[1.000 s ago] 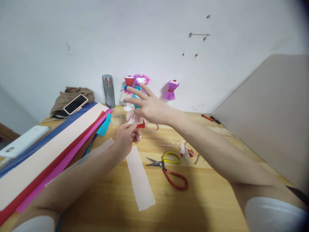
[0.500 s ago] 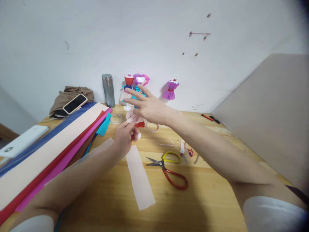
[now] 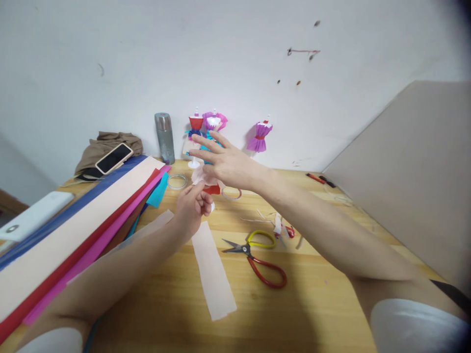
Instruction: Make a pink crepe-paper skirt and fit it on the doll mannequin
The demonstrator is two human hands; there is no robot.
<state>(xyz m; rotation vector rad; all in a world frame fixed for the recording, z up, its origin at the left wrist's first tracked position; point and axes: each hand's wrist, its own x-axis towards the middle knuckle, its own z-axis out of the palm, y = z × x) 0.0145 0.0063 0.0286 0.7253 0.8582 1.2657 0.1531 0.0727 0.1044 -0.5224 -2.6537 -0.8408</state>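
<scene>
My left hand [image 3: 192, 205] pinches the edge of a pale pink crepe paper piece [image 3: 198, 176] that sits on a small mannequin with a red lower part [image 3: 212, 189]. Its white base shows just below. My right hand [image 3: 224, 159] is spread over the same mannequin, fingers apart, and hides much of it. A pale pink paper strip [image 3: 214, 274] lies flat in front of my left hand. Scissors [image 3: 245, 249] with one yellow and one red handle rest to the right, blades partly apart.
Long coloured crepe paper sheets [image 3: 84, 215] cover the left side. Behind stand a grey flask [image 3: 164, 138] and dressed mannequins [image 3: 260, 136]. A phone [image 3: 115, 158] lies on brown cloth [image 3: 106, 144]. Tape rolls [image 3: 177, 182], paper scraps [image 3: 281, 227] and markers [image 3: 316, 178] are scattered about.
Both hands hold nearly the same place. The fingers of my left hand have opened slightly; the pinch on the pink paper stays.
</scene>
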